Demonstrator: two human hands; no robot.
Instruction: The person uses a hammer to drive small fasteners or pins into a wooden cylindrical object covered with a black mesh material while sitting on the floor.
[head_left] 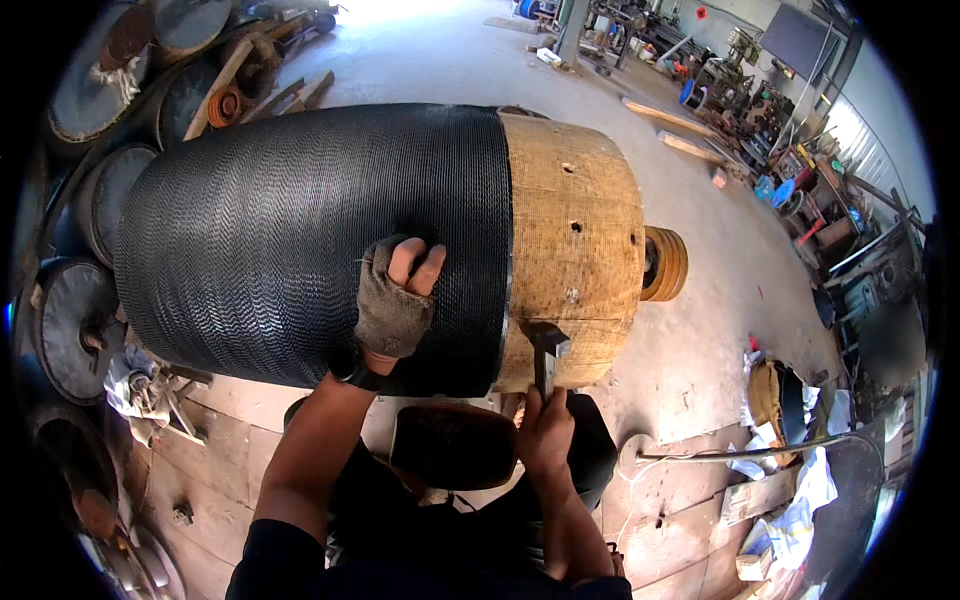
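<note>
We see a big drum lying on its side across the middle of the view, its longer left part covered with tight black winding and its right part bare, holed wood. At the right end, a ribbed hub juts out. Our left hand, in a grey glove that leaves fingertips bare, lies over the winding, left of its edge; the fingers are bent inward, and we cannot tell whether they pinch anything. A dark band circles that wrist. Our bare right hand is closed around the handle of a hammer, whose head is over the lower bare wood, just right of the winding's edge; we cannot tell whether it touches. Below the drum, between our knees, is a dark object. Round reels crowd the left side, while planks and white sacks lie on the right.
</note>
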